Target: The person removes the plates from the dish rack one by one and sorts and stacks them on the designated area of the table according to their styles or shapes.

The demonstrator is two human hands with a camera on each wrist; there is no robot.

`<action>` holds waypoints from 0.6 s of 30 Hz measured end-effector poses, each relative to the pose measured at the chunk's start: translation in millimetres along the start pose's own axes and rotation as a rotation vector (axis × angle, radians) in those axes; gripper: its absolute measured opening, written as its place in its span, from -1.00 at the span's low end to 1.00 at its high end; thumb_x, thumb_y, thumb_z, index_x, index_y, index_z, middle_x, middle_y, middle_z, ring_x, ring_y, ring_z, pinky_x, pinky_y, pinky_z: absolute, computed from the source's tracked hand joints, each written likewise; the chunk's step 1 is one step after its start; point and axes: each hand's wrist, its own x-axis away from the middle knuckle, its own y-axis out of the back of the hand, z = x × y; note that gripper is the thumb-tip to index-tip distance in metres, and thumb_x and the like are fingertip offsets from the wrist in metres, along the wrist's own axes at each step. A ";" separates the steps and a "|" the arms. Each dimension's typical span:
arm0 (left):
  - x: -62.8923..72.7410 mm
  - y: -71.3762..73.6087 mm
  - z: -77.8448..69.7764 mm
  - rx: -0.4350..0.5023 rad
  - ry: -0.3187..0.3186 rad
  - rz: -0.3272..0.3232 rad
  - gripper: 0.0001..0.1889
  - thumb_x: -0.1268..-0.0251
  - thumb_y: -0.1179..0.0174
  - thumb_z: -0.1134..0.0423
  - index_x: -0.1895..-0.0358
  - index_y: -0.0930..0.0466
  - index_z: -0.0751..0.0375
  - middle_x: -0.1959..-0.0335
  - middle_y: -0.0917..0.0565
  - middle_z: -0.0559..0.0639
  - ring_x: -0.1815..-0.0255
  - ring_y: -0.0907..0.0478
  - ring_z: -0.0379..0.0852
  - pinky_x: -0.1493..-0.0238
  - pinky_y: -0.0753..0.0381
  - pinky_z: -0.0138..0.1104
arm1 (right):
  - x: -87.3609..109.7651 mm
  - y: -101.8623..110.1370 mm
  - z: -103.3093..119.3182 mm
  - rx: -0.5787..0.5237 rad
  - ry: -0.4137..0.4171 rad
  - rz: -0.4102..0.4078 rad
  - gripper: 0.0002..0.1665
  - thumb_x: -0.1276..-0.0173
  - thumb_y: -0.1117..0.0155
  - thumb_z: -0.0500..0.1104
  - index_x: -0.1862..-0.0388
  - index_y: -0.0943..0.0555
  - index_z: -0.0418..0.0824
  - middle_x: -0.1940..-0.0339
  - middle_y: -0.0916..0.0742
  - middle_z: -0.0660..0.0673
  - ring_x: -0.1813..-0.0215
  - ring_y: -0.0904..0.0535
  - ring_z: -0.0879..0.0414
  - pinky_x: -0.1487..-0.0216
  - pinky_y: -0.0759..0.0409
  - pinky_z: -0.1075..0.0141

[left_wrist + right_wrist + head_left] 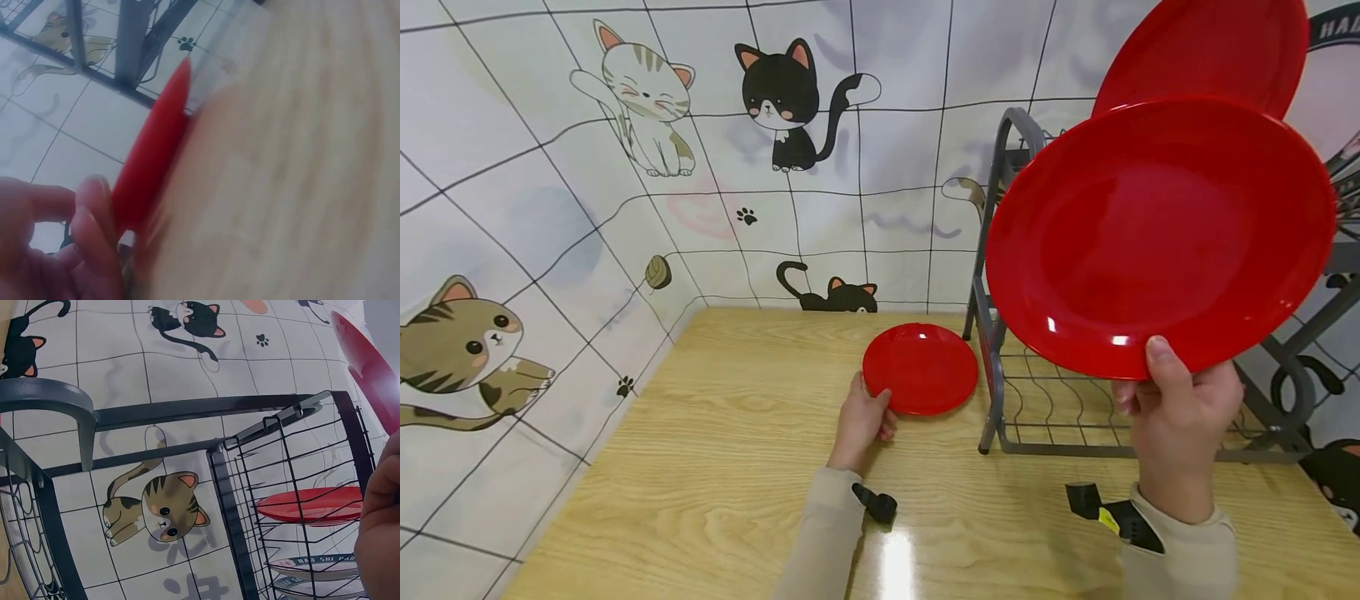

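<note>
My right hand (1187,417) grips a large red plate (1157,242) by its lower rim, thumb on the front face. It is held up in front of the wire dish rack (990,358), face towards me. Down on the table, my left hand (861,421) pinches the near left rim of a smaller red plate (921,367), thumb on top. In the left wrist view this red plate (150,156) appears edge-on, low over the wood, with fingers (94,212) at its rim. The right wrist view catches the raised plate (375,369) only at its edge.
Another red plate (1210,50) shows behind the raised one. Beyond the rack's wires is a red plate (312,506) above white printed dishes (312,567). The rack stands on the wooden table (730,433), right of the small plate. A cat-patterned wall (895,150) closes the back.
</note>
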 end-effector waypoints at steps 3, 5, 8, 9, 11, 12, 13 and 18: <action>-0.2 6.3 -4.3 0.035 -0.001 -0.009 -0.31 -0.30 0.00 0.14 -0.37 0.17 0.17 0.62 -0.59 0.12 0.86 -0.38 -0.16 0.76 -0.46 -0.38 | 1.5 0.6 -1.3 0.003 -0.012 0.008 -0.72 -0.18 0.09 -0.51 0.12 -0.28 -0.64 0.67 -0.49 -0.33 0.77 -0.32 0.01 0.77 -0.37 0.36; 1.1 11.2 -9.8 0.074 -0.018 -0.017 -0.36 -0.30 0.00 0.09 -0.35 0.07 0.15 0.54 -0.61 0.13 0.82 -0.38 -0.09 0.73 -0.46 -0.38 | 2.5 1.0 -1.7 0.006 -0.025 0.016 -0.72 -0.18 0.10 -0.51 0.11 -0.29 -0.63 0.67 -0.49 -0.32 0.77 -0.32 0.01 0.76 -0.38 0.37; 6.0 18.9 -21.7 0.138 -0.064 -0.015 -0.44 -0.28 -0.01 0.02 -0.28 -0.10 0.12 0.46 -0.60 0.15 0.71 -0.45 0.11 0.68 -0.47 -0.36 | 4.0 1.2 -1.9 0.034 -0.042 0.030 -0.73 -0.19 0.11 -0.52 0.11 -0.31 -0.62 0.68 -0.50 -0.31 0.77 -0.33 0.02 0.76 -0.40 0.38; 9.9 21.6 -29.0 0.151 -0.080 -0.005 -0.47 -0.28 -0.01 0.02 -0.25 -0.15 0.14 0.44 -0.60 0.17 0.65 -0.47 0.16 0.66 -0.48 -0.35 | 4.3 1.3 -1.9 0.046 -0.046 0.035 -0.72 -0.19 0.11 -0.52 0.10 -0.31 -0.62 0.68 -0.50 -0.30 0.77 -0.34 0.03 0.75 -0.41 0.39; 17.8 25.9 -43.8 0.174 -0.112 0.015 -0.53 -0.28 -0.01 0.02 -0.18 -0.24 0.15 0.40 -0.58 0.21 0.59 -0.49 0.23 0.64 -0.48 -0.35 | 4.8 1.5 -2.2 0.070 -0.045 0.045 -0.72 -0.18 0.10 -0.52 0.10 -0.31 -0.63 0.70 -0.50 -0.30 0.77 -0.35 0.05 0.75 -0.41 0.39; 19.6 27.6 -48.3 0.182 -0.128 0.020 -0.54 -0.26 -0.02 -0.01 -0.14 -0.29 0.14 0.40 -0.58 0.22 0.57 -0.49 0.26 0.65 -0.47 -0.36 | 5.0 1.4 -2.4 0.081 -0.045 0.046 -0.72 -0.18 0.09 -0.52 0.10 -0.31 -0.63 0.70 -0.50 -0.29 0.78 -0.35 0.05 0.74 -0.41 0.39; 21.4 29.0 -52.6 0.190 -0.145 0.026 -0.55 -0.25 -0.02 -0.04 -0.10 -0.32 0.13 0.40 -0.58 0.22 0.59 -0.49 0.24 0.67 -0.45 -0.37 | 5.3 1.3 -2.6 0.095 -0.046 0.039 -0.72 -0.18 0.07 -0.52 0.11 -0.32 -0.63 0.70 -0.50 -0.29 0.78 -0.36 0.06 0.75 -0.41 0.40; 30.3 33.5 -67.4 0.225 -0.254 0.051 -0.52 -0.16 -0.05 -0.16 0.04 -0.40 0.14 0.46 -0.54 0.18 0.74 -0.41 0.02 0.75 -0.35 -0.43 | 7.3 0.6 -2.7 0.159 -0.051 -0.030 -0.74 -0.15 -0.02 -0.51 0.16 -0.39 -0.63 0.60 -0.57 -0.29 0.81 -0.35 0.07 0.74 -0.42 0.44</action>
